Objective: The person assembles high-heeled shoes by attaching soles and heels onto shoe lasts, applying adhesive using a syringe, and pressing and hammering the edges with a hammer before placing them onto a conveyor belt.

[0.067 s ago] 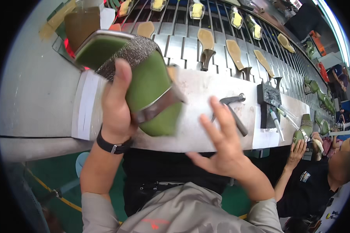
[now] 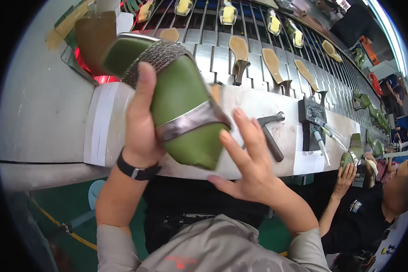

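A person's left hand [image 2: 142, 129] holds a green shoe [image 2: 180, 97] aloft over the pale surface [image 2: 245, 97], its grip closed on the shoe's side, thumb up against the glittery strap [image 2: 161, 55]. The right hand [image 2: 256, 170], grip spread, is at the shoe's opposite edge; whether the fingers touch cannot be told. A hammer [image 2: 272, 140] lies beyond that hand, near a black block [image 2: 310, 113]. At right, a co-worker's hand [image 2: 346, 179] touches another shoe [image 2: 356, 145].

bench [image 2: 248, 98] open past right fingers [image 2: 250, 136]; hammer [image 2: 273, 146] beside
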